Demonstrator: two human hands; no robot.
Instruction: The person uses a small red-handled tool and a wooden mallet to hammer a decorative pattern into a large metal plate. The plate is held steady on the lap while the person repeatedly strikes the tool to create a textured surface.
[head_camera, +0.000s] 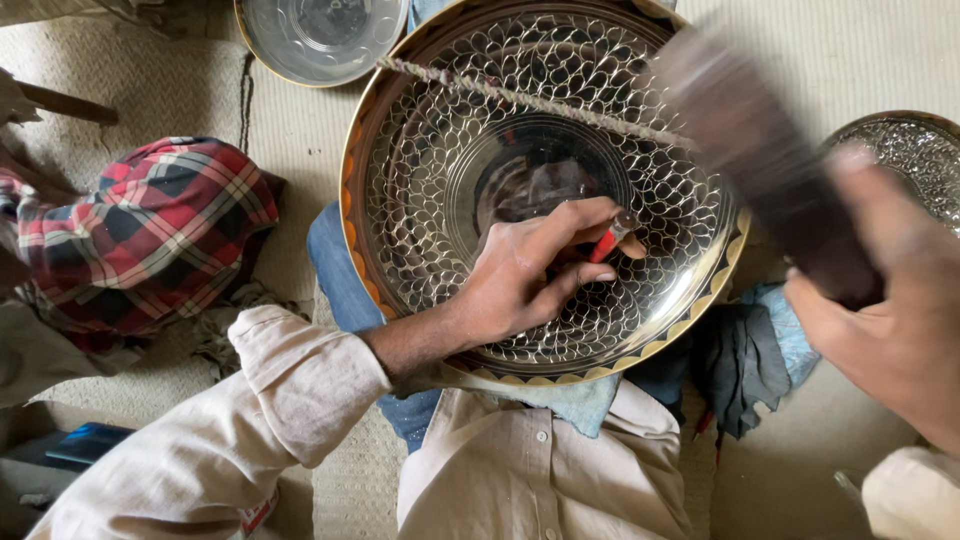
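Filling the centre of the frame, the large round engraved brass tray rests on your lap, a twisted cord stretched across its upper part. Your left hand pinches a small red-handled metal punch upright against the tray's inner ring. Your right hand, at the right edge, is clenched around a dark wooden mallet, blurred. The tray looks stiff, smooth and likely slippery; its raised rim seems the surest place to hold.
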